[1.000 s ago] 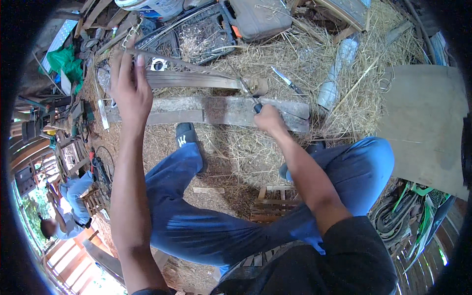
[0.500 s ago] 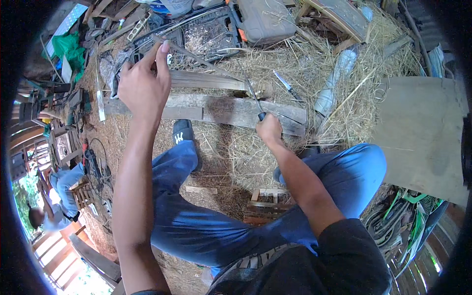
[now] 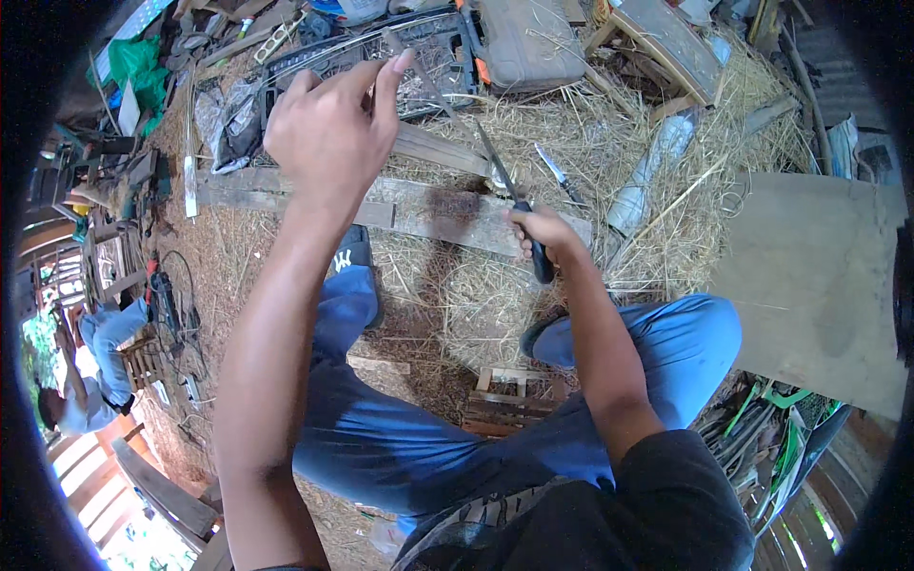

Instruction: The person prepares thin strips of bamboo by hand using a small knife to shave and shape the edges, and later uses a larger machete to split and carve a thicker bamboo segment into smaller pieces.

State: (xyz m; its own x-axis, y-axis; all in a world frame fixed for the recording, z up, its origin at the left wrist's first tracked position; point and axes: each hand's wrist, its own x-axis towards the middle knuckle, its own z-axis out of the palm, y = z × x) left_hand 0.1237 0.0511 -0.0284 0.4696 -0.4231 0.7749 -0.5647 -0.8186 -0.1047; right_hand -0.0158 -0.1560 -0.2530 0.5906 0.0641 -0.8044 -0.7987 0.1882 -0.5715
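Observation:
My left hand (image 3: pixel 333 128) is raised at the upper left, thumb and fingers closed on a thin grey-brown stick (image 3: pixel 436 88) that slants down to the right. In my right hand (image 3: pixel 547 233) is a knife (image 3: pixel 499 164) with a long dark blade and a black handle. Its blade points up and to the left, its tip close to the stick's lower end. Just right of it, a second knife (image 3: pixel 552 166) with a shiny blade lies on the straw. Beneath my hands lies a wooden plank (image 3: pixel 447 214), with another wood piece (image 3: pixel 438 147) just beyond.
Straw (image 3: pixel 609 133) covers the ground. A grey hard case (image 3: pixel 528 43) and an open black case (image 3: pixel 371 81) lie at the far side. A clear plastic bottle (image 3: pixel 652 171) stands out at right, near a flat brown sheet (image 3: pixel 809 285). Another person (image 3: pixel 100 352) sits at far left.
My left hand has moved right with the stick, which now slants more steeply. My right hand has shifted slightly right and turned, showing more of the knife's black handle.

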